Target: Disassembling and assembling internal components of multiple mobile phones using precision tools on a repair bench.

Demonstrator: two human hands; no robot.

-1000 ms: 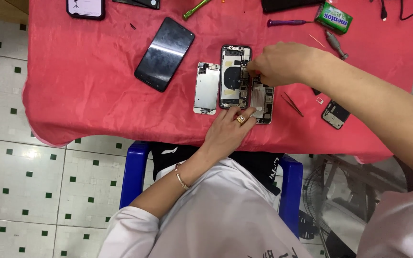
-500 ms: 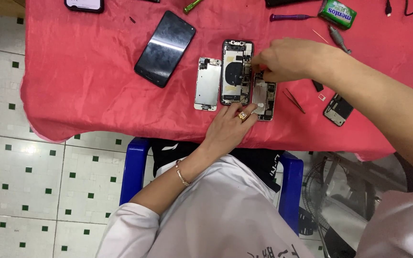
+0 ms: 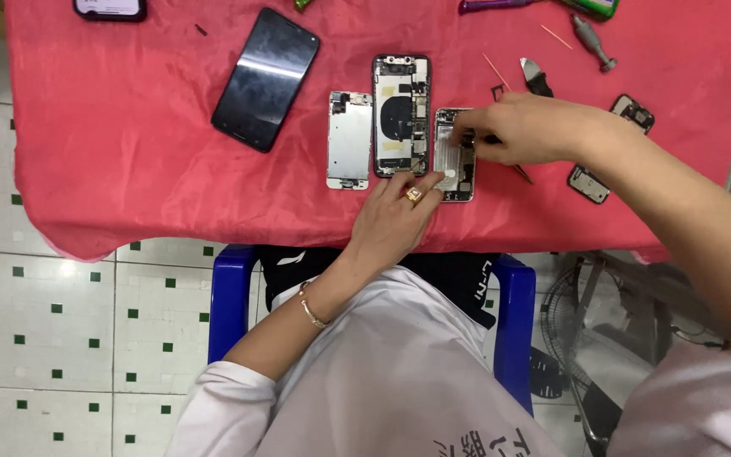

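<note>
The opened phone body lies flat on the red cloth over the tabletop, at the near edge, just beside a second opened phone housing and a detached metal plate. The left hand rests at the lower end of the opened phone body, its fingers pressing down on it without closing around it. The right hand is over the upper end, its fingers pinched together; whether they grip a tool or a small part cannot be told, as the fingertips are hidden. Risk one: the body sits on loose cloth, and if the left hand eases its pressure, a sideways force from the right hand could slide it into the adjacent housing or toward the tabletop edge. Risk two: any small part lifted out here could drop into the folds of the cloth or roll off the near edge onto the tiled floor, where it would be difficult to find. Risk three: excess force at the pinch point could bend or tear delicate internals. Risk four: the right forearm passes close above the small loose module and the thin stick; a sweep of the arm could displace them. The dark intact phone lies well apart and is not at risk.
</note>
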